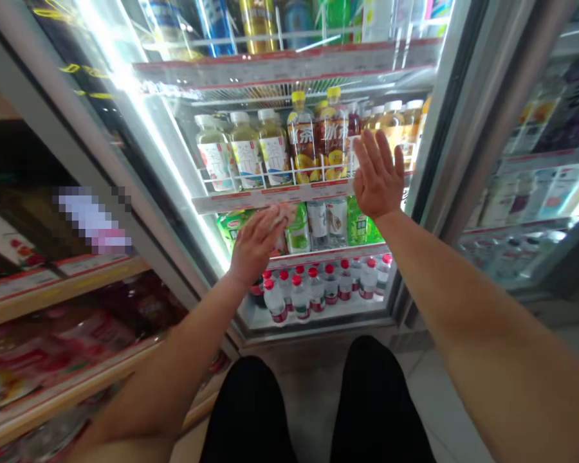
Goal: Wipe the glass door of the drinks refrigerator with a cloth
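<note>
Left hand [253, 247]: head view, reached forward to the glass cooler door [325, 193]; fingers bent over and grasping a pale cloth [284, 213], fairly flat rather than bunched, probably so it met the glass evenly.
Cloth position: under the left fingertips, just below the price strip [251, 198] seen through the glass; blurred, could have been tissue.
Right hand [380, 177]: higher, off to the right; fingers released and spread, nothing held. Palm seemed laid on the glass, likely as a brace.
Iced-tea bottles [303, 138]: yellow caps, upright behind the glass, labels faced out, presumably for easy reading.
Red-capped bottles [300, 297]: grouped upright on the lowest level, below both hands.
Knees [253, 392]: black-clad, near the door's base; posture likely low for reach.
</note>
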The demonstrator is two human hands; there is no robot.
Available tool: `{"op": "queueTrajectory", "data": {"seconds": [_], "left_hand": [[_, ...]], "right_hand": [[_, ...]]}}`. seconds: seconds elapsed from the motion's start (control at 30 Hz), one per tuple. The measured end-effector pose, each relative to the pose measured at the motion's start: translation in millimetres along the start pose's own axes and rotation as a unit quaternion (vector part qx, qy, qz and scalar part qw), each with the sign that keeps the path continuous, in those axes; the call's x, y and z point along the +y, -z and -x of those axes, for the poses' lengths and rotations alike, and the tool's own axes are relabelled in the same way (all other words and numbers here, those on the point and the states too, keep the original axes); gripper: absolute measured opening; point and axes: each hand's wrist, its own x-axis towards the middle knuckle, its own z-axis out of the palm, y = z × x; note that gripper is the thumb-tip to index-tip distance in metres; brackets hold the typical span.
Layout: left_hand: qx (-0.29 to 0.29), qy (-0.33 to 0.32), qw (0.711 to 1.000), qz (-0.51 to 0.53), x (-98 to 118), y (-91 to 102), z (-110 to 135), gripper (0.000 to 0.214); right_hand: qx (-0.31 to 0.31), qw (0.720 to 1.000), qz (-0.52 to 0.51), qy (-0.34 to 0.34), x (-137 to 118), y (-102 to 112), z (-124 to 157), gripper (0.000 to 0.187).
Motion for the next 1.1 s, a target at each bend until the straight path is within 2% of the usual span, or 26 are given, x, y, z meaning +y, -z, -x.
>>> {"op": "queueTrajectory", "data": {"seconds": [0.07, 0.2, 0.27, 0.43, 0.5, 0.63, 0.7, 0.83, 0.9, 1.03, 1.1], "left_hand": [[-0.024, -0.008, 1.000, -0.017, -0.2, 1.3, -0.2, 0.047], [0.055, 0.060, 0.992, -0.093, -20.0, 12.6, -25.4, 0.039], [0.076, 0.078, 0.988, -0.108, -20.7, 13.0, -32.6, 0.041], [0.026, 0.003, 0.997, -0.077, -7.8, 5.7, -30.2, 0.039], [0.035, 0.014, 0.996, -0.080, -18.7, 10.4, -38.4, 0.039], [0.105, 0.078, 0.987, -0.093, -48.6, 23.8, -61.8, 0.043], [0.106, 0.078, 0.988, -0.087, -46.4, 23.3, -62.8, 0.045], [0.031, 0.039, 0.997, -0.065, -20.5, 13.7, -50.4, 0.048], [0.016, 0.045, 0.996, -0.070, -19.1, 13.9, -52.4, 0.047], [0.059, 0.081, 0.989, -0.110, -38.5, 21.2, -72.2, 0.045], [0.072, 0.082, 0.988, -0.110, -38.8, 19.4, -73.9, 0.045]], "right_hand": [[-0.005, 1.000, 0.000, -0.001, 0.0, 0.3, -0.3, 0.056], [-0.027, 1.000, 0.015, 0.000, -1.2, 4.5, -0.6, 0.056], [-0.031, 0.999, 0.017, -0.001, -0.9, 5.0, -0.5, 0.057], [-0.011, 1.000, 0.019, 0.012, 1.3, 1.3, -0.1, 0.058], [-0.018, 1.000, 0.002, 0.006, 0.7, 2.1, -0.3, 0.058], [-0.038, 0.999, -0.023, -0.006, -2.0, 6.8, -1.0, 0.058], [-0.040, 0.999, -0.023, -0.006, -2.3, 7.4, -1.0, 0.058], [-0.026, 1.000, -0.006, 0.003, -0.4, 4.1, 0.2, 0.057], [-0.018, 1.000, 0.002, 0.008, 0.5, 2.4, 0.9, 0.057], [-0.008, 1.000, 0.007, 0.006, 0.5, 1.2, 1.6, 0.056], [-0.012, 1.000, 0.006, 0.006, 0.5, 0.6, 1.6, 0.057]]}}
